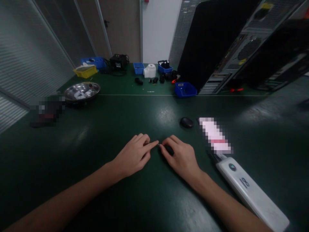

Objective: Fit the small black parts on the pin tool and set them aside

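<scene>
A small dark rounded object [169,149] lies low on the green table, partly hidden by my right hand [182,156], whose thumb and fingers curl around it. What kind of object it is I cannot make out. My left hand [135,153] rests just to the left, index finger stretched out and the other fingers loosely bent, with nothing in its grasp. That fingertip comes close to a tiny pale bit at the dark object's left end; whether they touch is unclear. Beyond my right hand sits a black computer mouse [186,122], or its shell.
A white device marked 18 [251,191] and a blurred-out phone-like screen [214,135] lie at the right. A metal bowl [82,91] stands at the left. Blue bin [185,90], yellow bin [85,71] and small black parts [169,76] are at the back, beside a tall computer case [217,42].
</scene>
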Motion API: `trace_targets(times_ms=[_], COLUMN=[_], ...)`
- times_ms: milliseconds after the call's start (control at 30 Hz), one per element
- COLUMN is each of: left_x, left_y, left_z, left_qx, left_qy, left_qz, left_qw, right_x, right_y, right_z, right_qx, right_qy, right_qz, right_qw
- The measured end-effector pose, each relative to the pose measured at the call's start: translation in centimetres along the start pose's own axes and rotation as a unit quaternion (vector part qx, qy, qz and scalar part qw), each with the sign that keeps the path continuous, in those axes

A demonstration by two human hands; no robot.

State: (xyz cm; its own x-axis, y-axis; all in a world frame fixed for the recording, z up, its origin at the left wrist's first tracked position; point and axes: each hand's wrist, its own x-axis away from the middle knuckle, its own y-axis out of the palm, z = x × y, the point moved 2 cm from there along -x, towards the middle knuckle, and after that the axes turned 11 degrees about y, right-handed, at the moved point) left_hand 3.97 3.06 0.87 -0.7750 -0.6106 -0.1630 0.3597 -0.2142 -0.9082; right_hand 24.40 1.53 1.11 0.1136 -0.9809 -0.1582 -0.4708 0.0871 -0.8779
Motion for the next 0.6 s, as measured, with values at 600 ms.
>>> trace_targets(times_ms=[600], left_x=[-0.9], left_y=[0.3], left_z=[0.3], left_qx=[0.027], left_qy=[0.047], left_qz=[0.024], left_qw=[0.998], right_x=[0.3], right_y=[-1.7], right_z=[-0.5], right_qx=[-0.206], right_qy=[0.008], right_qz=[0.081], right_qw=[0.975])
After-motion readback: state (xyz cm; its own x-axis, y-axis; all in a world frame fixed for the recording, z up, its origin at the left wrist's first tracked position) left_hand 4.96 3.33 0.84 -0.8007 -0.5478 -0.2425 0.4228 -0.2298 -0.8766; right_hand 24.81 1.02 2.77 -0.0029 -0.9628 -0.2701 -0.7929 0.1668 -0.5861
